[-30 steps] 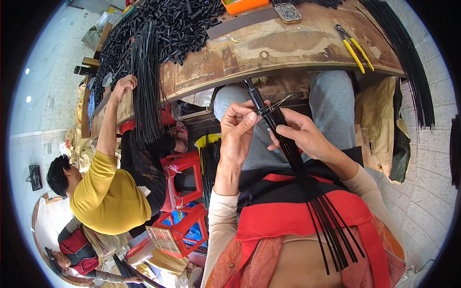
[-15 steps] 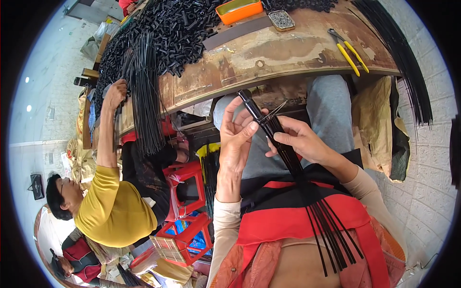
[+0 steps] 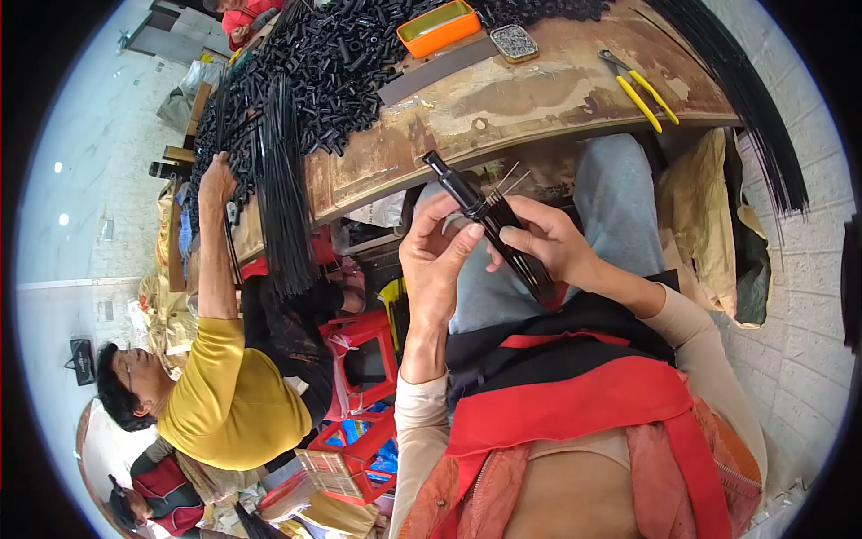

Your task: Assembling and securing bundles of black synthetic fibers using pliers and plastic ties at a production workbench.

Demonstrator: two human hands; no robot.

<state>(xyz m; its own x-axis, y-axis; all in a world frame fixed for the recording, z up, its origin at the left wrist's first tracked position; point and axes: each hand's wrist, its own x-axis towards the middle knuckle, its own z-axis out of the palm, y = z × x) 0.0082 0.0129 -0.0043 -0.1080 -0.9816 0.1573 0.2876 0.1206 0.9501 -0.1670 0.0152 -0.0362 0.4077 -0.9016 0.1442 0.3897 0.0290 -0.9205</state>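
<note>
2 hands [image 3: 433,274] [image 3: 555,241] grip blk tube [image 3: 459,189] + rods [image 3: 536,281], bench edge [image 3: 557,124] nr, bare beyond.

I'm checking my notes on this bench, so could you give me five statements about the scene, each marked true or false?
1. The narrow tip of the glossy black stepped tube points away from the person, past the left grip. True.
2. The right grip holds yellow-handled metal pliers. False: it holds a bundle of thin black rods; the pliers lie on the worn brown wooden tabletop.
3. The small tin of grey bits stands right of the orange rectangular container. True.
4. The heap of short black tubes lies inside the orange container. False: it is spread on the tabletop.
5. Another black rod bundle overhangs the tabletop's right end. True.
</note>
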